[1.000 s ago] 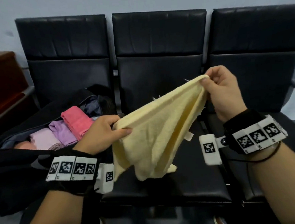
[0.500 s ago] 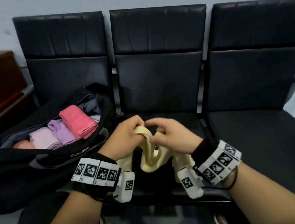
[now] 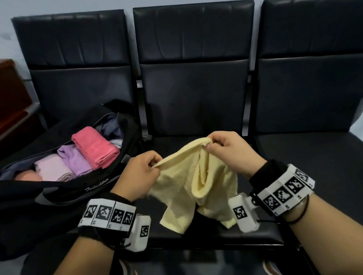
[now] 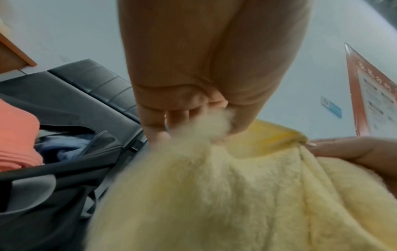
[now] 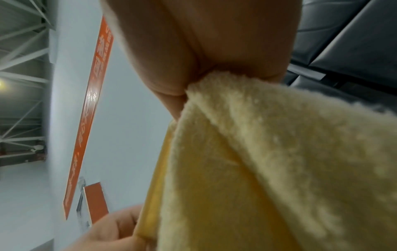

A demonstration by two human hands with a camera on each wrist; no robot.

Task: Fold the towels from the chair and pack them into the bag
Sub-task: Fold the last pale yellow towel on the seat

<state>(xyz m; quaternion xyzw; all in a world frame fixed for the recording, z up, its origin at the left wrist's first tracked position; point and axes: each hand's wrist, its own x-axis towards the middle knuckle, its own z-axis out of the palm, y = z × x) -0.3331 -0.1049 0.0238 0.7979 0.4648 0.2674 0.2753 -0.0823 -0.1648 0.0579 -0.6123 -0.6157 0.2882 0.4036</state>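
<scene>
Head: pink towel (image 3: 95, 147) in bag (image 3: 51, 204).

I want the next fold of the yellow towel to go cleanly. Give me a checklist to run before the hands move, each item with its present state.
1. Left hand pinches the top edge of the pale yellow terry towel: ok.
2. Right hand pinches the same edge: ok.
3. Towel hangs flat between the hands: not ok, it bunches and droops in the middle.
4. Lower corners aligned: not ok, they hang uneven.
5. Open black fabric bag within view on the left seat: ok.
6. Room left in the bag beside the folded pink towel: cannot tell.
</scene>
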